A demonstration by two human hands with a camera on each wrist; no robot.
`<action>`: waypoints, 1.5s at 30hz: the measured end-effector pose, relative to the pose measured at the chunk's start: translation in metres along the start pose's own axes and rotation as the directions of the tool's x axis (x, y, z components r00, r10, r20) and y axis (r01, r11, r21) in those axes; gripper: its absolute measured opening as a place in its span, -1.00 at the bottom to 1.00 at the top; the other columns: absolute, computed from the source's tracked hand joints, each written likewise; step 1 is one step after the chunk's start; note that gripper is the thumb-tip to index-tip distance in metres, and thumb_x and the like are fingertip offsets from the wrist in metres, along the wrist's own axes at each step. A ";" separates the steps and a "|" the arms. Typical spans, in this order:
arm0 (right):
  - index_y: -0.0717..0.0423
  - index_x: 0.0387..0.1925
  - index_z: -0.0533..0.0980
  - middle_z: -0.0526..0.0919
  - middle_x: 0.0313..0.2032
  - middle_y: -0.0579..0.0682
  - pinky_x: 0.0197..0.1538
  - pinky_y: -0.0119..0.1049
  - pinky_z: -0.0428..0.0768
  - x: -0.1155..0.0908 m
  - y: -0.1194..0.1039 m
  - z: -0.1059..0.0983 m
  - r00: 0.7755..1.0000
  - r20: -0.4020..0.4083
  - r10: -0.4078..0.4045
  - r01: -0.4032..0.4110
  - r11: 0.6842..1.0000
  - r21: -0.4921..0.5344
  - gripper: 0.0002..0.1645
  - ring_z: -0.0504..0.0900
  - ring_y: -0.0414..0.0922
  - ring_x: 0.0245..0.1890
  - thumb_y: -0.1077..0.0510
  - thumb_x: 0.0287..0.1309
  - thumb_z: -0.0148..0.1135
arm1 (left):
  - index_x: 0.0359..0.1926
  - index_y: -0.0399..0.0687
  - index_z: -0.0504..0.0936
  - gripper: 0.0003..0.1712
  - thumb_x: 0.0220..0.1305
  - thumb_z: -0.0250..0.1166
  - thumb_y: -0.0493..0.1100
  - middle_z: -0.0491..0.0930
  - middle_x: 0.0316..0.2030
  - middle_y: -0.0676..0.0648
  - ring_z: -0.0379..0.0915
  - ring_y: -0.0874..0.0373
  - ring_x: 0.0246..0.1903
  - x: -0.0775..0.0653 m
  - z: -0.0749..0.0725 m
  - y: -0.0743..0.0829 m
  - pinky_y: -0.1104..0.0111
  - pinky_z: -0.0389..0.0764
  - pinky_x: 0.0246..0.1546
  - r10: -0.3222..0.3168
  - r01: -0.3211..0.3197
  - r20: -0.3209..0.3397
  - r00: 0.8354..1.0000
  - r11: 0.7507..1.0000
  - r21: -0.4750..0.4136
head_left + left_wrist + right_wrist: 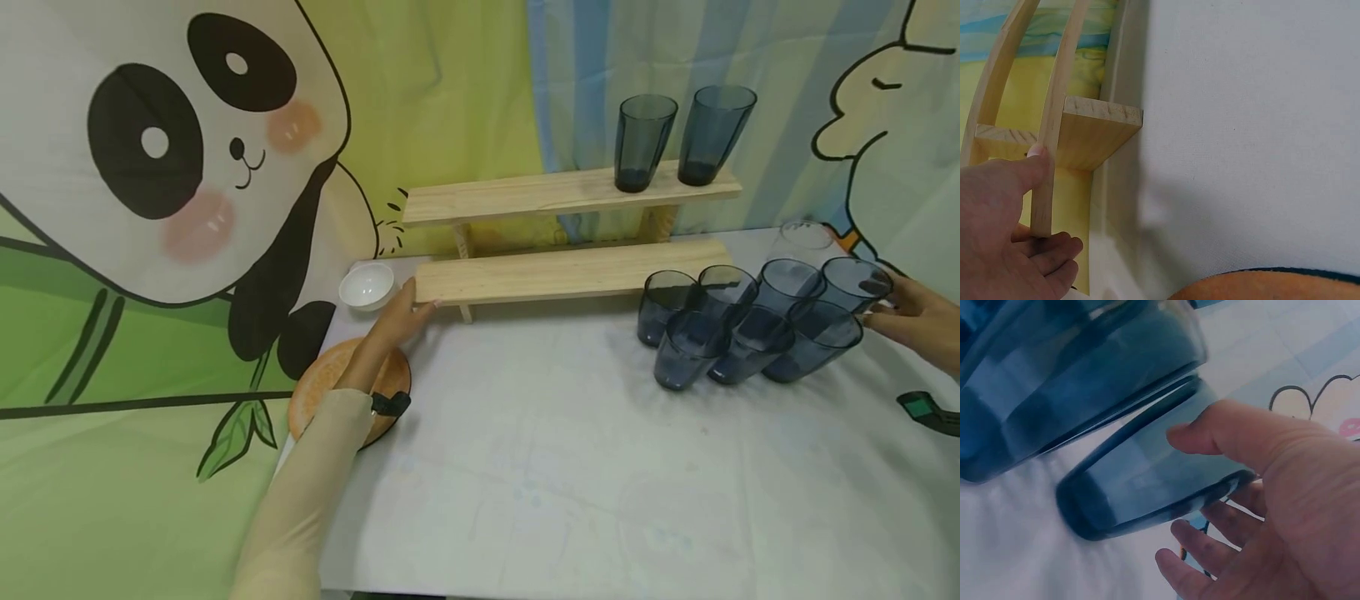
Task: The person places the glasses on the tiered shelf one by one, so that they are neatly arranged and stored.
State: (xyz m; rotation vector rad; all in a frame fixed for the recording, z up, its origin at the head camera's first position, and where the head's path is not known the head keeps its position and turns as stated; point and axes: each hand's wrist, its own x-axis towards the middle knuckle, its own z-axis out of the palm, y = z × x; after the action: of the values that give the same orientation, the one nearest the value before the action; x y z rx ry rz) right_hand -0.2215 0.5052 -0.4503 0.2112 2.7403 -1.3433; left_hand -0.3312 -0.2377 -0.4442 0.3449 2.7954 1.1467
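Observation:
My left hand (1016, 219) pinches the end of the lower board (562, 273) of a two-tier wooden stand, thumb on top and fingers below. At the right, my right hand (1285, 500) is at a blue-tinted drinking glass (1147, 462), the back right one of a close group. Its thumb lies over the near side of this glass, while the other fingers spread loosely along the opposite edge. Several similar tinted glasses (690, 354) stand beside it on the table. Two more, a left glass (643, 146) and a right glass (712, 137), stand on the upper board (517, 196).
A white bowl (367, 286) sits left of the stand. An orange round plate (318, 387) lies under my left forearm at the table's left edge. A clear glass (806, 236) stands behind the tinted group. The white table (562, 467) stretches in front, with printed cloth behind.

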 end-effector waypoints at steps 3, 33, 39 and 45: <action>0.23 0.67 -0.42 -0.43 0.57 0.54 0.37 0.69 -0.26 0.003 0.001 0.006 1.000 0.019 0.014 -0.013 0.999 -0.035 0.11 -0.37 0.64 0.50 -0.11 0.62 0.06 | 0.68 -0.21 -0.08 -0.07 0.61 0.19 0.08 0.06 0.63 -0.33 -0.02 -0.25 0.62 0.000 0.000 -0.001 -0.10 0.05 0.63 -0.004 0.004 0.001 1.000 1.000 0.001; 0.39 0.63 -0.13 0.01 0.51 0.64 0.22 0.66 0.29 0.003 -0.001 0.045 0.973 -0.226 0.045 -0.087 0.980 -0.179 0.16 0.11 0.70 0.41 -0.27 0.49 0.16 | 0.69 -0.19 -0.12 -0.04 0.60 0.18 0.10 0.06 0.62 -0.37 0.00 -0.31 0.60 -0.010 0.003 -0.006 -0.11 0.06 0.62 -0.044 0.044 -0.015 0.999 0.998 0.033; 0.39 0.63 -0.11 0.01 0.50 0.65 0.23 0.66 0.28 0.002 -0.004 0.041 0.973 -0.226 0.058 -0.101 0.977 -0.186 0.15 0.11 0.69 0.40 -0.29 0.49 0.13 | 0.69 -0.16 -0.09 -0.05 0.60 0.19 0.12 0.07 0.63 -0.34 0.01 -0.28 0.61 -0.005 0.001 -0.004 -0.10 0.06 0.63 -0.039 0.039 -0.003 0.999 0.999 0.021; 0.33 0.65 -0.11 -0.03 0.55 0.60 0.31 0.64 0.22 0.001 -0.004 0.035 0.961 -0.277 0.011 -0.058 0.985 -0.163 0.04 0.08 0.67 0.44 -0.21 0.56 0.08 | 0.69 -0.15 -0.09 -0.05 0.60 0.19 0.11 0.06 0.63 -0.33 0.00 -0.26 0.61 -0.002 0.001 0.001 -0.08 0.06 0.63 -0.031 0.031 -0.007 1.000 0.999 0.017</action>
State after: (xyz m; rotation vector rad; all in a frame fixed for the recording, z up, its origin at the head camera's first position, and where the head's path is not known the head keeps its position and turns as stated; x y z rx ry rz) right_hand -0.2229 0.4754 -0.4683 0.4644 3.0425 -1.1395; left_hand -0.3289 -0.2368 -0.4442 0.2990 2.8077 1.1208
